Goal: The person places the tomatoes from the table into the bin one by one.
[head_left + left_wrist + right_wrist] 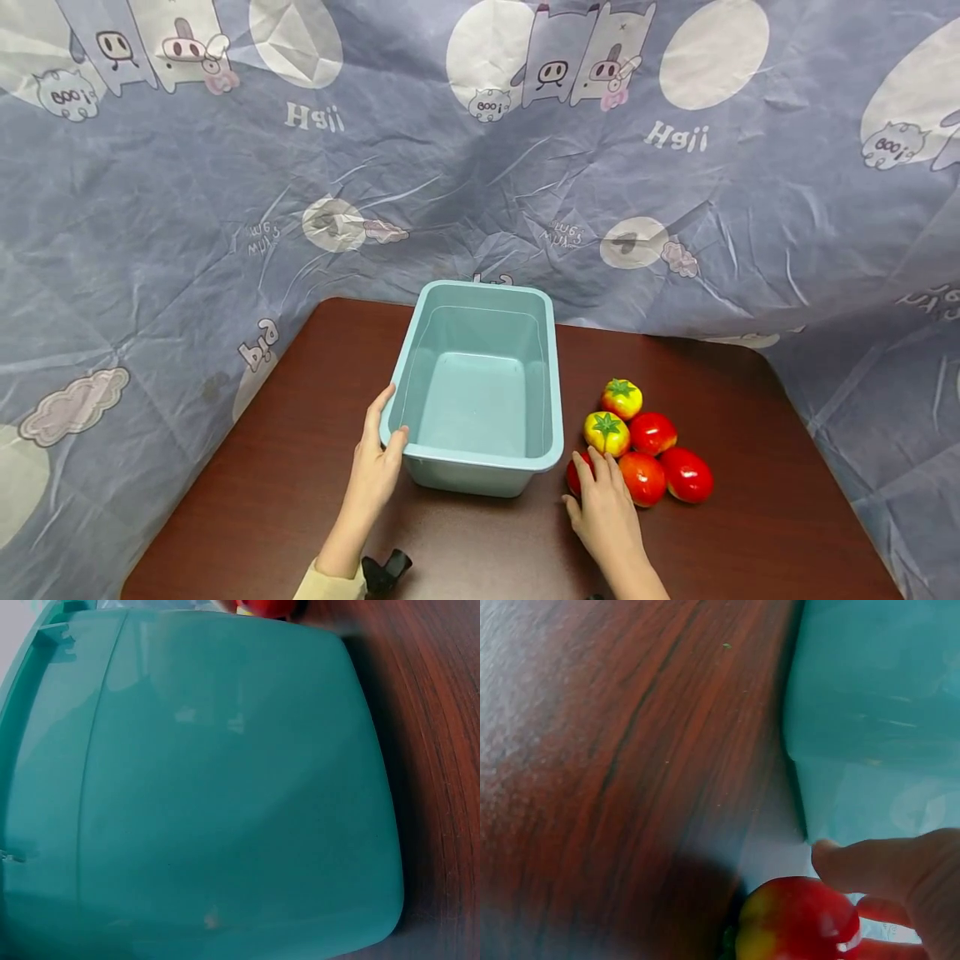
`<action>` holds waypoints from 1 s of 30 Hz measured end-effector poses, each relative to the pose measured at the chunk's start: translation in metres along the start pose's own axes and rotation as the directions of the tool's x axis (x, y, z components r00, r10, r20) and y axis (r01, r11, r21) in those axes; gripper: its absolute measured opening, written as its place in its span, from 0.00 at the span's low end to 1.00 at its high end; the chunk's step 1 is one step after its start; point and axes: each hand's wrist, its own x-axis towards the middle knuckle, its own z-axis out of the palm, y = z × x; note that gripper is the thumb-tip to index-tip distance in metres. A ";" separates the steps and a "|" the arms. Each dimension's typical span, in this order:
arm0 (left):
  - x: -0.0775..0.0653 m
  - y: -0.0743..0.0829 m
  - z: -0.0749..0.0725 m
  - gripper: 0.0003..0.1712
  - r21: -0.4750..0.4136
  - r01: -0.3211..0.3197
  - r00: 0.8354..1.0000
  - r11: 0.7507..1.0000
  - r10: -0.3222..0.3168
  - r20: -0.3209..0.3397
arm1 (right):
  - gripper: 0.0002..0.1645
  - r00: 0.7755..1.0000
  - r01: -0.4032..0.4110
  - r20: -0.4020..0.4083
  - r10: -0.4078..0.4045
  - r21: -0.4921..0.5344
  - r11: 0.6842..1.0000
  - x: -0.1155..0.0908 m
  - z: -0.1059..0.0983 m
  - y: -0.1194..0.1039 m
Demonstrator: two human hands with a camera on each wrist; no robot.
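My left hand (379,458) grips the near left corner of a light teal plastic bin (551,392), thumb over the rim. The bin stands upright with nothing inside; its outer wall (225,787) fills most of the left wrist view. To its right, my right hand (603,504) reaches over a red tomato (576,477), partly hidden by the fingers. In the right wrist view the thumb stands apart from that red and yellow tomato (799,919), with the fingers spread close beside it.
Beside the right hand lie two tomatoes with yellow tops and green leaves (607,433) and several red tomatoes (686,475). The dark wooden table (757,533) meets a patterned blue-grey cloth (450,192) behind. A black strap piece (386,572) sits at the left wrist.
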 end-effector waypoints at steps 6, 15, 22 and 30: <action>-0.002 -0.001 0.003 0.36 0.004 -0.012 1.000 1.000 0.012 0.002 | 0.40 1.000 0.008 -0.029 -0.009 -0.016 1.000 0.001 0.005 0.004; -0.012 -0.002 0.006 0.36 0.012 -0.033 0.999 0.999 0.033 -0.006 | 0.43 1.000 0.006 -0.025 -0.007 -0.050 0.999 -0.001 0.013 0.010; -0.018 -0.003 0.008 0.37 0.004 -0.011 1.000 1.000 0.011 -0.018 | 0.48 1.000 0.006 -0.026 -0.007 -0.064 0.998 -0.004 0.018 0.012; -0.014 -0.003 0.011 0.37 0.022 -0.035 0.998 0.999 0.036 -0.056 | 0.59 0.994 -0.012 -0.112 0.015 0.025 1.000 -0.003 0.022 0.019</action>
